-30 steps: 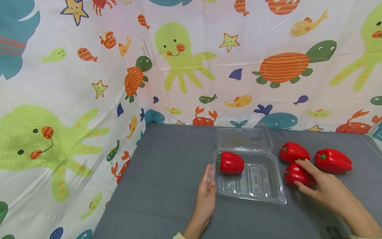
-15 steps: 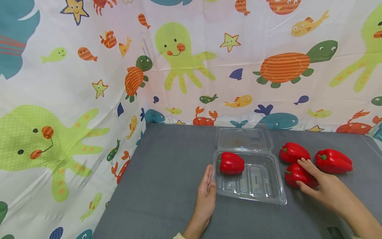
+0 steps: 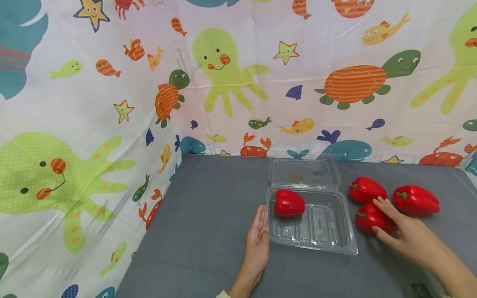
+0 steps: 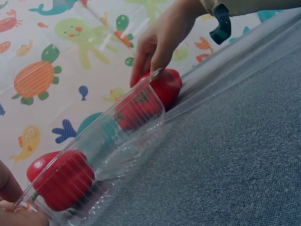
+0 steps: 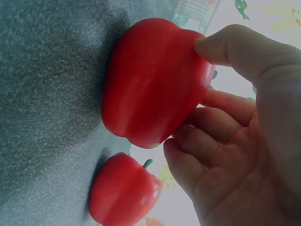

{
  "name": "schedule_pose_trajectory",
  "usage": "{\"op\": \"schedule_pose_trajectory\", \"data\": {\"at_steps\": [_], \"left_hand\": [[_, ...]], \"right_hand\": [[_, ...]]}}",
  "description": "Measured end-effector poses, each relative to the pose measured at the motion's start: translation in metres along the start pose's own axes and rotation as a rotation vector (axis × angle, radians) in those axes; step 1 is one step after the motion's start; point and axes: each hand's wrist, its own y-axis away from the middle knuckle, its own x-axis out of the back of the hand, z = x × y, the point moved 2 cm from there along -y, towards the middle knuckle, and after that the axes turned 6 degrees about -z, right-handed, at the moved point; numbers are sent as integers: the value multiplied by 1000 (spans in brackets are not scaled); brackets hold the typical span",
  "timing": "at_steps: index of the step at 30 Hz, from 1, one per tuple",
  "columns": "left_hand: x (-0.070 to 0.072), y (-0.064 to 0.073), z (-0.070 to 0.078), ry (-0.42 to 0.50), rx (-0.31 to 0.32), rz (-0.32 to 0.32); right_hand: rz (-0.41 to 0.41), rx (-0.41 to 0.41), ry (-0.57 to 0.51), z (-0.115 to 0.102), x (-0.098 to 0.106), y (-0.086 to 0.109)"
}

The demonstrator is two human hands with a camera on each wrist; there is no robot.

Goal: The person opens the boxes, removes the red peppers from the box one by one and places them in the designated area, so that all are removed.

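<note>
A clear plastic clamshell container (image 3: 324, 244) lies with its lid (image 3: 302, 171) folded back. One red bell pepper (image 3: 289, 203) lies inside, at the left end of the tray. My left hand (image 3: 256, 244) touches the container's left edge, its fingers straight along the side. To the right of the container, my right hand (image 3: 415, 236) holds another red bell pepper (image 3: 369, 219) between thumb and fingers. That pepper rests on the table. In the right wrist view, the thumb presses one side of the held pepper (image 5: 150, 84) while the fingers lie along the other.
Two more red bell peppers lie by the right hand, one behind it (image 3: 367, 189) and one farther right (image 3: 415, 200). Grey cloth covers the table (image 3: 201, 231). A curtain (image 3: 238, 124) printed with sea animals hangs at the back and left.
The right hand and the pepper under it have shifted very slightly to the right. The left hand, the container and the other peppers stay where they were.
</note>
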Motion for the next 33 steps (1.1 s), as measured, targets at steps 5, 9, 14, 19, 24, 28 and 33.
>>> {"op": "schedule_pose_trajectory", "data": {"at_steps": [5, 9, 14, 19, 24, 28, 33], "left_hand": [[0, 0, 0, 0, 0, -3], [0, 1, 1, -1, -2, -3], [0, 1, 0, -3, -22, -8], [0, 1, 0, 2, -28, -9], [-1, 0, 1, 4, -31, -14], [-1, 0, 0, 6, -33, -12], [-2, 0, 0, 7, -38, -11]], "right_hand": [[-5, -2, -1, -2, 1, 1], [0, 1, -3, -4, 1, 0], [21, 14, -12, -7, 4, 1], [55, 52, -34, -19, 7, 3], [84, 96, -64, -38, 8, 2], [92, 116, -84, -52, 9, -2], [139, 199, -90, -70, 11, -8]]}}
